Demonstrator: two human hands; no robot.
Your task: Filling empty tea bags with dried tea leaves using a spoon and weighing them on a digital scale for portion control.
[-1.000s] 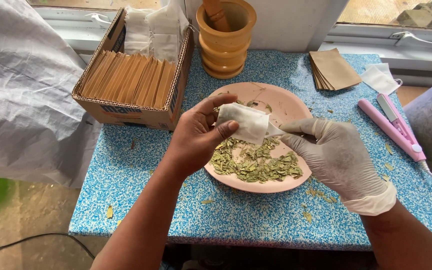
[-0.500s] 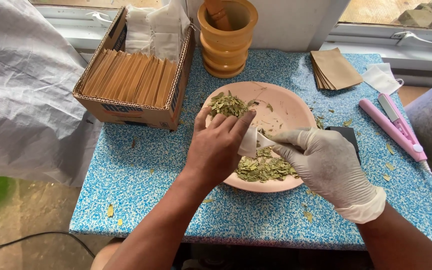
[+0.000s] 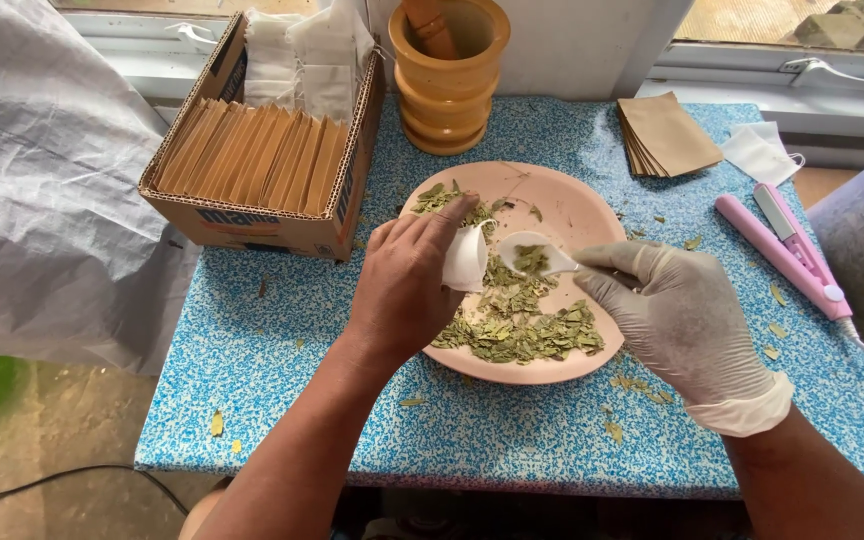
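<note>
From the head camera: over the pink plate, your bare left hand pinches a small white bag; your gloved right hand grips a white spoon of dried leaves just beside the bag.

The tabletop has bare room in front of the cardboard box and along the near edge. The pink plate fills the middle. The box blocks the far left, the wooden pot stands just behind the plate, and the pink tool lies on the right, near the brown bags
</note>
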